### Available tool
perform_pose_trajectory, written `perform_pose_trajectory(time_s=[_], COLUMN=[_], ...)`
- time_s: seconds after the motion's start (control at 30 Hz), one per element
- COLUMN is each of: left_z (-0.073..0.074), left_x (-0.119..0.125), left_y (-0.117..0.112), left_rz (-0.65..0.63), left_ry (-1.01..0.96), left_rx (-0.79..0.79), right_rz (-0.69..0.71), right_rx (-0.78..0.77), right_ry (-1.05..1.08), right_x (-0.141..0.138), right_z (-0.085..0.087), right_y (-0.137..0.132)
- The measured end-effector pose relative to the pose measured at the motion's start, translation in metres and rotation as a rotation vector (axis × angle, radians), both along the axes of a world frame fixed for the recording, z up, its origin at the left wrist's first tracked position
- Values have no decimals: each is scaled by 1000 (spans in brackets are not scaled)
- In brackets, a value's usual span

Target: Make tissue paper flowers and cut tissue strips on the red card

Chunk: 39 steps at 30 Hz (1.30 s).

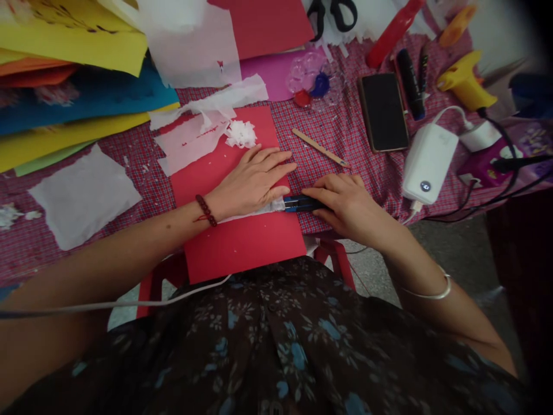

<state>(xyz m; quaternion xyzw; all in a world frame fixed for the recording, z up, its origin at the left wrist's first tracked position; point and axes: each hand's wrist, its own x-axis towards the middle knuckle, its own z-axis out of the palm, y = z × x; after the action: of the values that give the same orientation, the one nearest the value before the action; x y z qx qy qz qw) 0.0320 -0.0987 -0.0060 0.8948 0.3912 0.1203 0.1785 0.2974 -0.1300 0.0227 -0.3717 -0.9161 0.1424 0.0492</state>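
Bench: draped in red checked woven cloth, littered with paper scraps. Red card sheet: smooth, matte, rectangular, overhanging the near edge. Left hand: spread flat, fingers straight, pressing a thin, crinkled white tissue strip across the sheet's middle. Right hand: curled around a slim blue-and-black cutter, which meets the strip's right end near the sheet's right edge.
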Motion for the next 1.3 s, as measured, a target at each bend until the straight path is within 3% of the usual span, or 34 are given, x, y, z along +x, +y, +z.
perform_pose_trajectory(time_s=[0.13,0.23,0.4,0.5,0.73,1.3], left_z=[7,10,-4,-9,-4,1], left_x=[-8,-13,-13,-13,-12,-19], left_y=[5,7,7,6,3,5], left_rz=[7,-45,-106,-102,-126,-75], left_ry=[-71,24,130,117,224,13], left_rx=[9,60,18,2,59,-1], right_rz=[-1,1,-17,-11,-113,-103], right_rx=[7,3,-20,-24,-38,-17], right_ry=[6,-5,-3,-14,32,-6], right_x=[1,1,-2,0,14,6], right_z=[-1,0,3,5,0,4], right_y=[-1,0,0,-8,-37,-16])
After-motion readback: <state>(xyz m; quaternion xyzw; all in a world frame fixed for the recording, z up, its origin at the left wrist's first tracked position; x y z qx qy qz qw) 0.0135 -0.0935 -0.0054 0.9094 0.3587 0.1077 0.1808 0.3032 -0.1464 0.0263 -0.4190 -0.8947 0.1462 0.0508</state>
